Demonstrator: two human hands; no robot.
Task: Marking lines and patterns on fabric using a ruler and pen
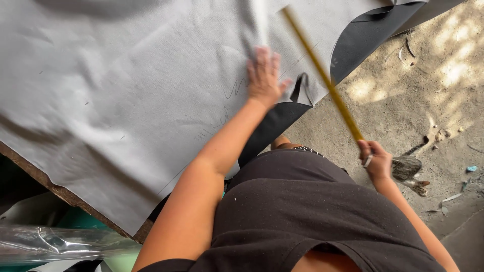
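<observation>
While the left hand lies spread and flat on the grey sheet near its cut edge, the right hand is closed around the lower end of a long yellow ruler. Its long axis slants up and leftward over the sheet, passing just right of the left hand; it looks thin, straight and motion-blurred
</observation>
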